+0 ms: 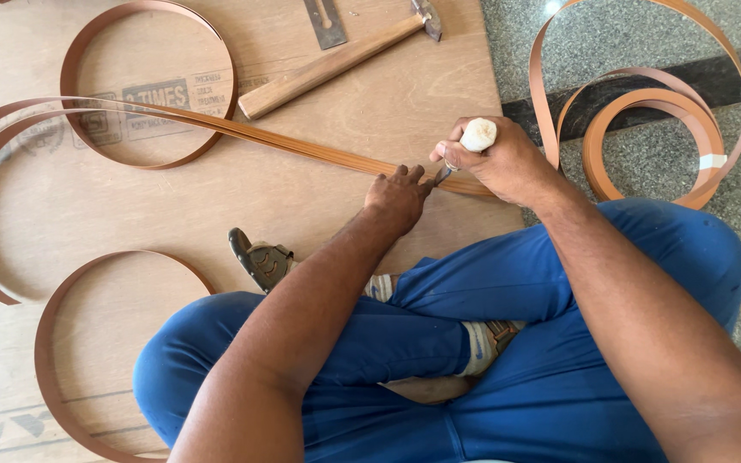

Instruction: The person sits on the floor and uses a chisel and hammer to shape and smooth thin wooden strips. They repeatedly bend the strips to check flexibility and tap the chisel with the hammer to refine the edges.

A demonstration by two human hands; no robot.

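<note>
A brown edge-banding strip [302,147] lay across the plywood sheet [370,94], pinned flat under the left hand [398,199]. Just beside it, the right hand [499,163] was clenched around a white-handled blade [476,137] touching the strip. A hammer [336,60] lay beyond both hands.

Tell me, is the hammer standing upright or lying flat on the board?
Lying flat. The hammer rests on its side on the plywood board, its wooden handle slanting, metal head toward the top edge, and neither hand touches it.
</note>
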